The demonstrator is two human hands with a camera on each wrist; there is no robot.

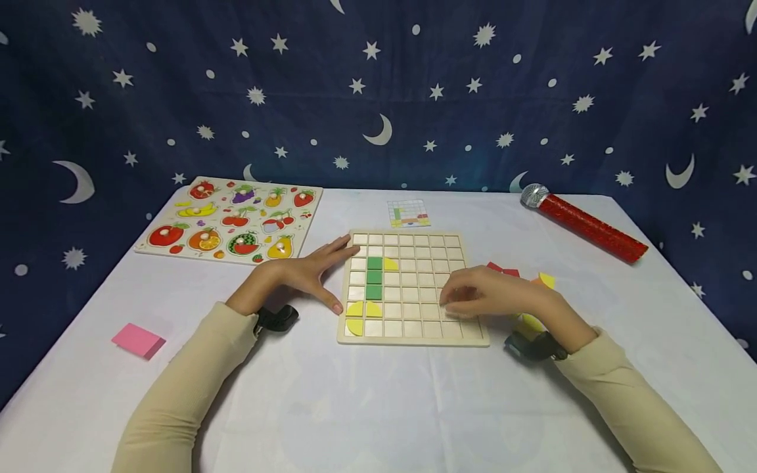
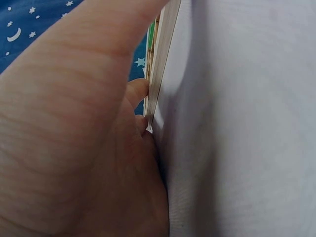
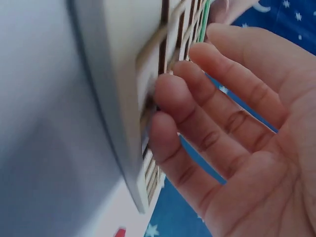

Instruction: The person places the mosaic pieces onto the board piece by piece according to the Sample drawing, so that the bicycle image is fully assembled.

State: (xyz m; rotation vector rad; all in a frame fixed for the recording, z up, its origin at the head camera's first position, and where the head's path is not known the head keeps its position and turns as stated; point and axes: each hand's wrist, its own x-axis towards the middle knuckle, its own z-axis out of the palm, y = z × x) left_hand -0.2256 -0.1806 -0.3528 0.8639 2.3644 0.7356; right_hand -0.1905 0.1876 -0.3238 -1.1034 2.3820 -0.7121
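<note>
A square wooden grid board (image 1: pixel 411 292) lies flat on the white-covered table. In its left columns sit a stack of green square tiles (image 1: pixel 374 276) and several yellow quarter-circle tiles (image 1: pixel 355 326). My left hand (image 1: pixel 304 272) rests at the board's left edge, thumb and fingers spread along the frame. Over the right side of the board is my right hand (image 1: pixel 487 292), its fingers loosely bent and pointing down to the cells. The right wrist view shows the fingertips (image 3: pixel 170 94) right at the grid, with no tile visible between them.
A small pattern card (image 1: pixel 408 213) lies behind the board. Red tiles (image 1: pixel 504 270) and yellow pieces (image 1: pixel 547 280) lie by my right forearm. A fruit puzzle (image 1: pixel 236 223) is back left, a red microphone (image 1: pixel 591 226) back right, a pink block (image 1: pixel 137 339) front left.
</note>
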